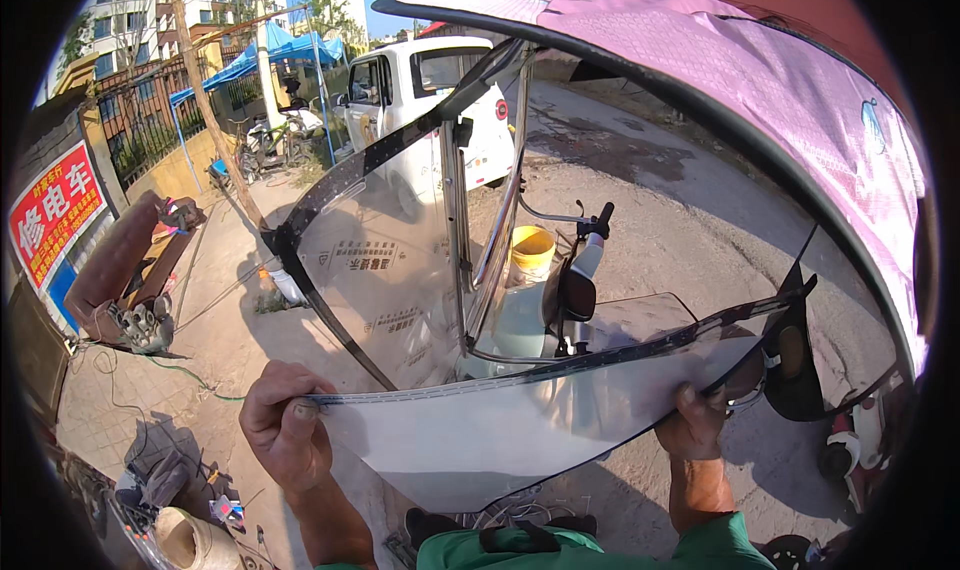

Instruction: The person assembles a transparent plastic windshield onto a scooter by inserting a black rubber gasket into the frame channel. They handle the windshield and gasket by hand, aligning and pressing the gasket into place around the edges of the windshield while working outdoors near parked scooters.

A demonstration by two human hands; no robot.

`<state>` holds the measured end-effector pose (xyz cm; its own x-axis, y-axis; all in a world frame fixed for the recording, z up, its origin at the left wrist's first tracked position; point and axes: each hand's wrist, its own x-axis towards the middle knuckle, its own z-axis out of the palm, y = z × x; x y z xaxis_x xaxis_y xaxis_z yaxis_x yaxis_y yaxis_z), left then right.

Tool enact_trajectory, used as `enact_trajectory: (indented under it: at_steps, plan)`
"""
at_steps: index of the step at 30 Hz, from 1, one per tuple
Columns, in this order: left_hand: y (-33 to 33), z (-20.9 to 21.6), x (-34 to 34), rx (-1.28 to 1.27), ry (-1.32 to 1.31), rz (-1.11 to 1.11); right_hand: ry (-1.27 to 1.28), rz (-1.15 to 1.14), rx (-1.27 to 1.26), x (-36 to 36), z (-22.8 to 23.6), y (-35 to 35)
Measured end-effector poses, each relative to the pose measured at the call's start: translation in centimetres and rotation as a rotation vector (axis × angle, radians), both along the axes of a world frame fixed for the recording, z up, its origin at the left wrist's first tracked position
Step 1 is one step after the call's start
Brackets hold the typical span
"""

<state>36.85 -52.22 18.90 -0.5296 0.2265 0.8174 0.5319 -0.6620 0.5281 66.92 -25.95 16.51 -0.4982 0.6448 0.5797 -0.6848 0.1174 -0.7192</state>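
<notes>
A clear plastic sheet (470, 450) with dark trim and a stitched upper edge stretches between my two hands. My left hand (285, 420) is closed on its left corner, thumb in front and fingers curled. My right hand (693, 420) pinches the sheet near its right end; the fingers behind it are partly hidden. Beyond the sheet stands a scooter with a pink canopy (720, 80), which has a black rim. Its transparent windshield (380, 260) is edged in black and bears printed lettering. A mirror (580, 292) and a handlebar grip (604, 218) show past the sheet.
A yellow bucket (533, 250) stands behind the scooter's metal poles. Farther off is a white van (430, 100). At left are a worn brown sofa (110, 260) and a red sign (60, 215). Near my lower left lie a cream-coloured tub (195, 542) and scattered odds and ends.
</notes>
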Motion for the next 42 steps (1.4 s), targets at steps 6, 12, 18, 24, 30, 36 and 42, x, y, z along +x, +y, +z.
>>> enact_trajectory:
  at_steps: [6,12,18,24,30,36,42]
  plan:
    - [1.7,1.5,-7.2,-0.009,0.045,-0.172,0.11,-0.282,-0.107,-3.1,1.5,-3.5]
    - [4.3,1.0,-8.9,0.002,0.099,-0.184,0.085,-0.21,0.085,-1.2,2.0,-2.5]
    - [5.5,2.2,-6.8,0.082,0.213,-0.031,0.007,-0.183,0.34,0.5,3.9,0.7]
    - [4.8,1.4,-4.1,0.097,0.057,-0.036,-0.042,-0.114,0.412,0.4,4.9,4.2]
    - [5.6,0.4,-5.1,0.152,-0.053,-0.285,0.084,-0.069,0.176,-0.1,1.2,7.6]
    - [6.1,2.7,-4.4,0.082,-0.112,-0.476,0.099,-0.176,0.116,1.6,0.8,6.6]
    - [8.0,4.2,-3.7,0.043,-0.009,-0.618,0.164,-0.439,0.12,6.4,-0.3,3.8]
